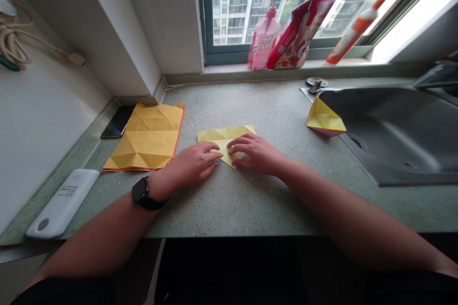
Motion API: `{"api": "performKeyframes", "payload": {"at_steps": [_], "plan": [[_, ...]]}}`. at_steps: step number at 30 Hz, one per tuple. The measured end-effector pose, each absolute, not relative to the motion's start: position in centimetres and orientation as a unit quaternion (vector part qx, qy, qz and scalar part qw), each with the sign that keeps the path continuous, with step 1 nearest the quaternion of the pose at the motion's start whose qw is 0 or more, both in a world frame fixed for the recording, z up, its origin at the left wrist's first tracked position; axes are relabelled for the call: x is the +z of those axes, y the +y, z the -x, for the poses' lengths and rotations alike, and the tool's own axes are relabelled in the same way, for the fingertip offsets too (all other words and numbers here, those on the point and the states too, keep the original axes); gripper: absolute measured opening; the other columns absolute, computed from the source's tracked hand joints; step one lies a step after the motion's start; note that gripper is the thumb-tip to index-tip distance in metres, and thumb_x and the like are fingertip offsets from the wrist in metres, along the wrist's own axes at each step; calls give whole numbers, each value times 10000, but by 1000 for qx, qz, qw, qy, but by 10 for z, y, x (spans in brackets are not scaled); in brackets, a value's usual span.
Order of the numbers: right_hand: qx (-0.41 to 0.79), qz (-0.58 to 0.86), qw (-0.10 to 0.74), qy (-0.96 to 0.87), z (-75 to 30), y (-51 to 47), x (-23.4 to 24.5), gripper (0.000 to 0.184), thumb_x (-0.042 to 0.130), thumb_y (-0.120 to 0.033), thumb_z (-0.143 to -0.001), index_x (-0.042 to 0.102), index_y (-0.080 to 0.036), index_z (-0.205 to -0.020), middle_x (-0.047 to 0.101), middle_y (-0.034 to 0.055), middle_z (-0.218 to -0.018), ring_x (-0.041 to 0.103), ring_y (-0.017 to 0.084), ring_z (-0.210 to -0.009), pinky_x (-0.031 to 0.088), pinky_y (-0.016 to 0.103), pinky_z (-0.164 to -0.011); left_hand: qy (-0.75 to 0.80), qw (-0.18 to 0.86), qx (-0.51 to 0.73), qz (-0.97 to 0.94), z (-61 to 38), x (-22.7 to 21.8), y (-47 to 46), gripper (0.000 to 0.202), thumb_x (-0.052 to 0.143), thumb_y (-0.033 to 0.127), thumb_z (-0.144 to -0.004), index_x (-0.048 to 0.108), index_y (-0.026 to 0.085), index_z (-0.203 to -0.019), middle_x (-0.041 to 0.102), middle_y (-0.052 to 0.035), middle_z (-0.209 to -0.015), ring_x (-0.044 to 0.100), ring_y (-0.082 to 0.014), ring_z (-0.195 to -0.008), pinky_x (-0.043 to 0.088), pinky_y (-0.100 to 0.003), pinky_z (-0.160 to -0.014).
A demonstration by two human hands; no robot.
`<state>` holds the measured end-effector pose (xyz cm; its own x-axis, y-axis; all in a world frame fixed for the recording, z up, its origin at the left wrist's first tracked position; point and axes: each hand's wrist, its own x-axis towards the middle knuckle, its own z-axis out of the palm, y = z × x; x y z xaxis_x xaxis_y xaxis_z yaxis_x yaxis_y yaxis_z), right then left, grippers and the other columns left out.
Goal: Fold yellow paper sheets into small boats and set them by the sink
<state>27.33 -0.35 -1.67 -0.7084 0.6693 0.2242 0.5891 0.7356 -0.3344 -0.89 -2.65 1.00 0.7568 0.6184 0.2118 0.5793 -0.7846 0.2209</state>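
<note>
A sheet of pale yellow paper [229, 132] lies on the counter in the middle, creased, with its near part folded to a point toward me. My left hand [195, 162], a black watch [140, 191] on its wrist, rests at the paper's left near edge with fingers stretched out and apart. On the paper's right side lies my right hand [255, 152]. Its fingers are slightly bent and spread, with the fingertips touching the folded part. Some of the paper is hidden under both hands.
Creased orange-yellow sheets [146, 136] lie in a stack at left, by a dark phone [118, 121] and a white power bank [62, 205]. A folded yellow paper box [324, 119] sits beside the sink [379, 183]. Bottles and a red bag [304, 28] stand on the windowsill.
</note>
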Motion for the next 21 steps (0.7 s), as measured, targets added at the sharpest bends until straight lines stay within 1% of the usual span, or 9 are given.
{"api": "performKeyframes", "payload": {"at_steps": [3,6,10,15,18,21], "plan": [[119,343,167,-917,-273,-4,-16,129,751,-307,-979,806,-282,-1094,805,31,-1298,698,282,-1184,533,485,-1076,305,102,99,-942,2,11,-35,280,563,253,-1096,761,227,-1292,721,-103,-1263,695,-246,-1114,581,-395,-972],[122,343,169,-916,-273,-4,-16,124,753,-308,-978,806,-287,-1088,807,23,-1289,698,279,-1183,535,479,-1070,303,101,69,-945,1,13,-38,283,604,313,-1094,767,255,-1318,709,-102,-1239,683,-258,-1088,569,-410,-968],[123,342,176,-915,-274,-4,-17,119,762,-308,-969,807,-291,-1079,806,31,-1296,703,276,-1163,536,485,-1064,300,78,36,-950,1,13,-43,383,665,453,-1074,733,283,-1410,670,-120,-1272,651,-299,-1143,541,-469,-1043],[121,340,187,-914,-274,-3,-19,146,770,-305,-959,813,-299,-1098,804,42,-1300,706,280,-1167,533,492,-1066,305,75,32,-949,-2,14,-52,508,661,590,-1053,688,325,-1486,623,-130,-1321,598,-324,-1234,497,-492,-1117],[123,339,190,-913,-273,-2,-19,123,723,-307,-1004,816,-294,-1084,812,40,-1278,711,269,-1155,530,480,-1065,306,66,22,-950,-3,16,-55,607,660,666,-1023,650,346,-1539,597,-148,-1360,574,-348,-1257,485,-524,-1132],[126,331,190,-916,-273,-1,-17,161,659,-283,-1048,817,-280,-1079,821,43,-1262,716,258,-1144,531,462,-1054,305,61,19,-950,-4,17,-56,644,634,700,-1021,630,352,-1563,592,-154,-1356,562,-355,-1256,478,-532,-1134]]}}
